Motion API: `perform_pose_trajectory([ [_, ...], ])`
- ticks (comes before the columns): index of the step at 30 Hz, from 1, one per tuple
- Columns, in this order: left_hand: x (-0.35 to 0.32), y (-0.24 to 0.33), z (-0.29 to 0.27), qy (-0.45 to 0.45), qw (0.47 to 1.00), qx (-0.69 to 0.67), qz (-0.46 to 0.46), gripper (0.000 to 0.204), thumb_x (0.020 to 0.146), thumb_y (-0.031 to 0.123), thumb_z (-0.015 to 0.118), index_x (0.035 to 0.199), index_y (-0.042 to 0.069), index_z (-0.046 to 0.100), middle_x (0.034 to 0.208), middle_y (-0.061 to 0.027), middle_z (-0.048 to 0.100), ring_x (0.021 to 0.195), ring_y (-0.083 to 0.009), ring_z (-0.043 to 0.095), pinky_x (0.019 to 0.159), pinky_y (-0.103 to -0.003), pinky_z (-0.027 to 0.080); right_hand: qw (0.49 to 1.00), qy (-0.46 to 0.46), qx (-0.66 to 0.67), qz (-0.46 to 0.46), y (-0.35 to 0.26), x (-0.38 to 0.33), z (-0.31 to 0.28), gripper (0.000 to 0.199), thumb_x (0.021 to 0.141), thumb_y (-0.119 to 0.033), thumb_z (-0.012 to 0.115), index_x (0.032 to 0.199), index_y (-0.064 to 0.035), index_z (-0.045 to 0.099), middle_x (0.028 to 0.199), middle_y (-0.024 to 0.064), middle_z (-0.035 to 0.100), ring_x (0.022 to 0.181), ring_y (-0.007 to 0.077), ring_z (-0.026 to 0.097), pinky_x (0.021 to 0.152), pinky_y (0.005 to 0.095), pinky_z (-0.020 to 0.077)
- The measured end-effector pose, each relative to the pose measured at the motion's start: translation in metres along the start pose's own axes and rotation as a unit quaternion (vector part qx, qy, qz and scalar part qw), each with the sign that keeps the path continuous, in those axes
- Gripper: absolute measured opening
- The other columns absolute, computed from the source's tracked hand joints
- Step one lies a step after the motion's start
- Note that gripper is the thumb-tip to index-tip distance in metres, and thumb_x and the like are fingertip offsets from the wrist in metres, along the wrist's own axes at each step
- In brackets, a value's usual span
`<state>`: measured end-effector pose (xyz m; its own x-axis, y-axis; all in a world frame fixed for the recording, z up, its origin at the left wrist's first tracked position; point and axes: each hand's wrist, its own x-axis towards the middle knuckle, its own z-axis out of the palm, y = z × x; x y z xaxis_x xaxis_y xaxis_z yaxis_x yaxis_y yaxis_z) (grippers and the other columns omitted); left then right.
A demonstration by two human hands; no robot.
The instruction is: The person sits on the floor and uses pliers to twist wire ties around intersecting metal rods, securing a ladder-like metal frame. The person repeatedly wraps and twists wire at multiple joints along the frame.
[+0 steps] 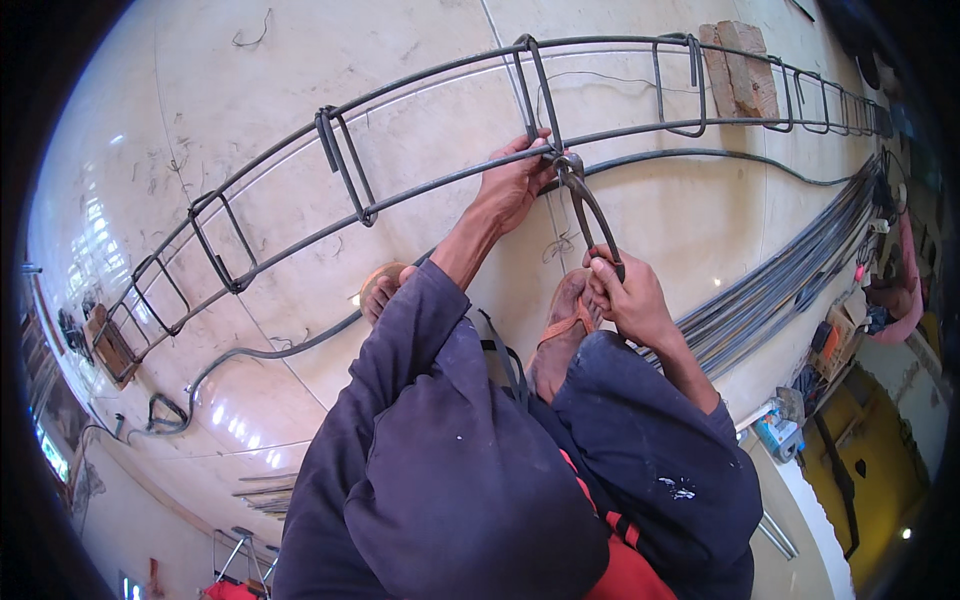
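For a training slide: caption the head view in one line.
Left hand grips a long steel rebar cage at a stirrup while the right hand works metal pincers on the joint.

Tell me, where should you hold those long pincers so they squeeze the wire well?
Hold the pincers at the far ends of the two handles, coming from the near side, as the right hand does. The handles are long and spread toward the person, while the head bites at the rebar cage joint beside the left hand.

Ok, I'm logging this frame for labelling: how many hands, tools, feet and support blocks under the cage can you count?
Hands: 2 (left hand, right hand)
Pincers: 1
Sandalled feet: 2 (left foot, right foot)
Blocks under the rebar cage: 2 (far block, near block)
Total: 7
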<state>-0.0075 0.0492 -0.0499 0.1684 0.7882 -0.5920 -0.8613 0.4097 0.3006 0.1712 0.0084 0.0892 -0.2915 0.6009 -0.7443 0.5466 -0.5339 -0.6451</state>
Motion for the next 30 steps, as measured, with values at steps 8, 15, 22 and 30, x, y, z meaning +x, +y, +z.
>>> perform_pose_trajectory([
  [8, 0.001, -0.003, 0.002, 0.031, 0.998, -0.062, -0.008, 0.011, 0.100, 0.007, 0.047, 0.109, 0.002, 0.052, 0.103, -0.0124, 0.062, 0.100, -0.0219, 0.065, 0.085, -0.026, 0.057, 0.979, -0.059, 0.182, 0.075, -0.009, -0.005, 0.003, 0.019, 0.103, -0.019, 0.046, 0.103, -0.0007, 0.051, 0.068, -0.0020, 0.045, 0.053, 0.0049, 0.043, 0.043, 0.0207, 0.0348],
  [15, 0.007, -0.007, 0.000, 0.024, 0.996, -0.080, -0.014, 0.024, 0.096, 0.003, 0.053, 0.119, -0.001, 0.050, 0.102, -0.0173, 0.063, 0.094, -0.0225, 0.066, 0.082, -0.029, 0.057, 0.984, -0.067, 0.146, 0.081, -0.023, -0.009, -0.004, 0.020, 0.103, -0.019, 0.044, 0.105, -0.0009, 0.051, 0.068, -0.0023, 0.045, 0.053, 0.0050, 0.044, 0.045, 0.0204, 0.0360],
  [22, 0.004, -0.003, 0.000, 0.039, 0.994, -0.104, -0.014, 0.032, 0.094, 0.001, 0.055, 0.125, -0.003, 0.045, 0.104, -0.0192, 0.063, 0.094, -0.0222, 0.066, 0.079, -0.026, 0.058, 0.997, -0.059, 0.037, 0.038, -0.025, -0.008, -0.007, 0.023, 0.102, -0.016, 0.043, 0.109, 0.0030, 0.055, 0.066, -0.0012, 0.050, 0.053, 0.0058, 0.049, 0.047, 0.0231, 0.0428],
  [30, 0.005, -0.002, -0.008, 0.025, 0.994, -0.102, -0.009, 0.023, 0.098, 0.004, 0.050, 0.120, -0.004, 0.048, 0.106, -0.0185, 0.062, 0.098, -0.0240, 0.067, 0.078, -0.026, 0.060, 0.997, -0.065, -0.002, 0.035, -0.027, -0.008, -0.015, 0.030, 0.100, -0.013, 0.045, 0.123, 0.0045, 0.054, 0.071, 0.0020, 0.057, 0.059, 0.0080, 0.056, 0.056, 0.0248, 0.0482],
])
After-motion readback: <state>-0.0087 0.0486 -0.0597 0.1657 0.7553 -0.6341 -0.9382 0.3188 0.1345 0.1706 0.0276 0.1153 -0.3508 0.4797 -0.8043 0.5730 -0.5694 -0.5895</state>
